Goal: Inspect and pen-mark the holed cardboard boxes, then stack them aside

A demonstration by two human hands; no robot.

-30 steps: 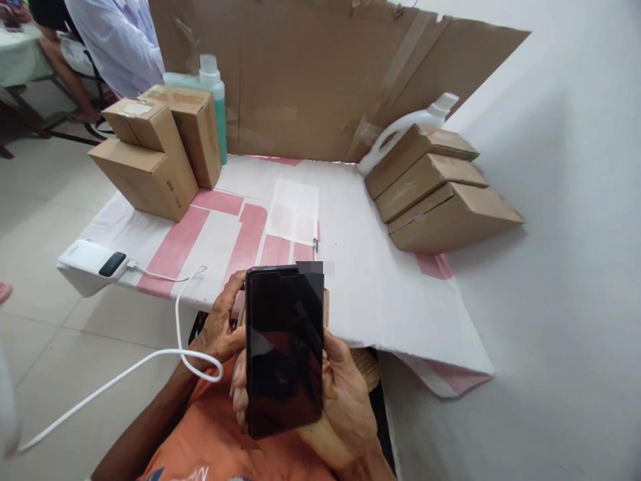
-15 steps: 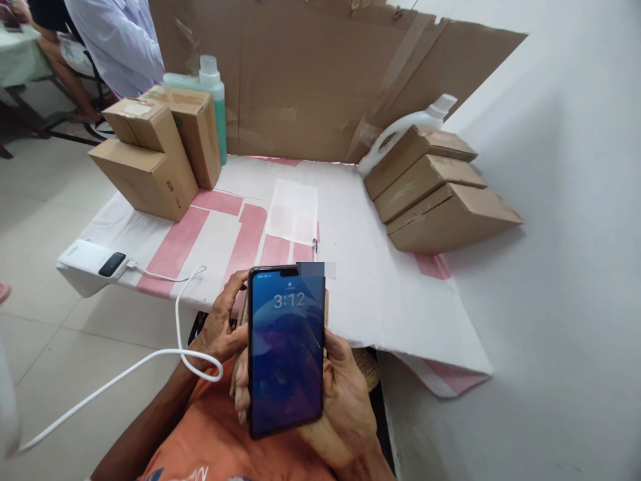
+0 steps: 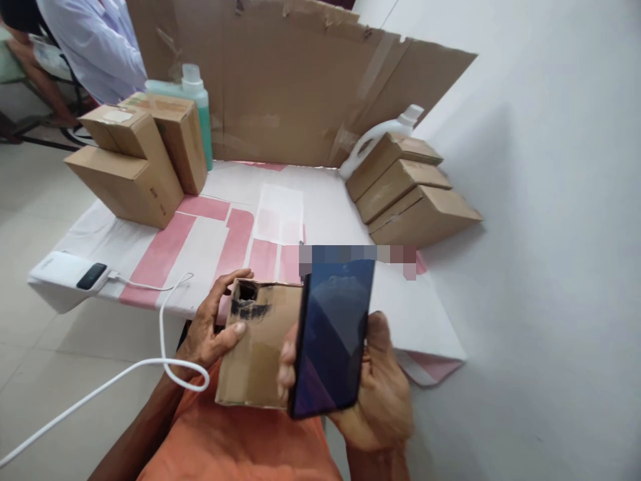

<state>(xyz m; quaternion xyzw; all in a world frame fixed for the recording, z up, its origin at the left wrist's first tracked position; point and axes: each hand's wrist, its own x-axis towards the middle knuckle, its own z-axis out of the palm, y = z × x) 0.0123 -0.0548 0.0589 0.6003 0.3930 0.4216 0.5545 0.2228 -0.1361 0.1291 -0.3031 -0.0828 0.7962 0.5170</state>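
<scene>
Fingers of the right hand [image 3: 383, 394] are gripping a smartphone [image 3: 333, 334] by its side edges, its lit screen facing the camera. Fingers of the left hand [image 3: 213, 334] are closing on the left edge of a cardboard box [image 3: 260, 361], the thumb pressing its face below a dark-edged hole. The phone is overlapping the box's right part in view. On the bench [image 3: 330, 220], a white power bank [image 3: 65, 270] is lying at the near left corner, a white cable [image 3: 145, 284] running from it. Stacked cartons [image 3: 125, 174] are standing far left, beside a green bottle [image 3: 203, 120].
</scene>
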